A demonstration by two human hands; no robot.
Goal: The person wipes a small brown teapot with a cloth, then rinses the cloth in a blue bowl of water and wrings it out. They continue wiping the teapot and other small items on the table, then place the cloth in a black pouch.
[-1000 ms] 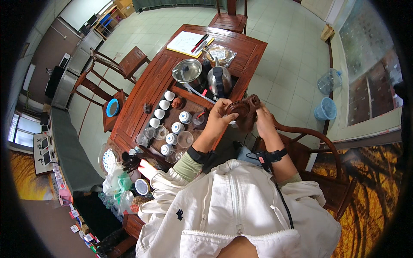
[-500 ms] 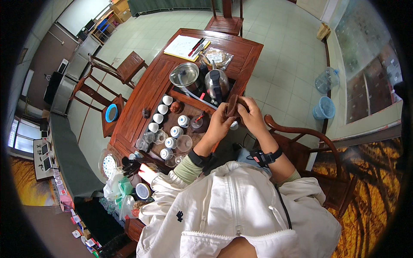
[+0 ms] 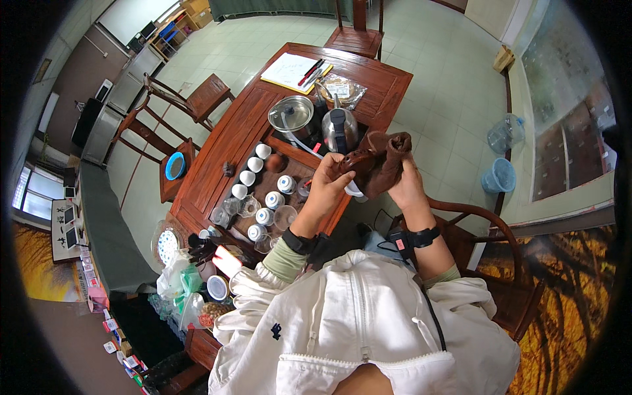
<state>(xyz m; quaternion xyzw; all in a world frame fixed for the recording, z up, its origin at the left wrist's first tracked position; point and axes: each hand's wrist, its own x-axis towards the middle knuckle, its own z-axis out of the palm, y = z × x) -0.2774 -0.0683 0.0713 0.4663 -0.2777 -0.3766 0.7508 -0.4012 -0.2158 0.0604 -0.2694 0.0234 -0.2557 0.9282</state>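
Note:
Over the right edge of the tea table, my left hand (image 3: 332, 181) is closed on a shiny reddish-brown piece (image 3: 359, 159) that looks carved; its exact kind is unclear. My right hand (image 3: 409, 186) grips a brown cloth (image 3: 388, 164), bunched against that piece and folded upward. Just below them a small white rim shows, mostly hidden. On the tea tray (image 3: 263, 181) to the left stand several white cups (image 3: 247, 178), blue-and-white lidded jars (image 3: 274, 199), glass cups (image 3: 285, 217) and a round reddish-brown figurine (image 3: 276, 162).
Beyond my hands are a steel kettle (image 3: 339, 128) and a glass-lidded pot (image 3: 291, 115). A notebook (image 3: 288, 69) with pens and a clear packet (image 3: 344, 89) lie farther back. A wooden armchair (image 3: 490, 240) stands at right, near a blue bin (image 3: 498, 176).
The brown cloth, earlier compact between both hands, is now raised and more spread out. A shiny brown piece shows in my left hand. My right hand has moved right; the view has shifted slightly.

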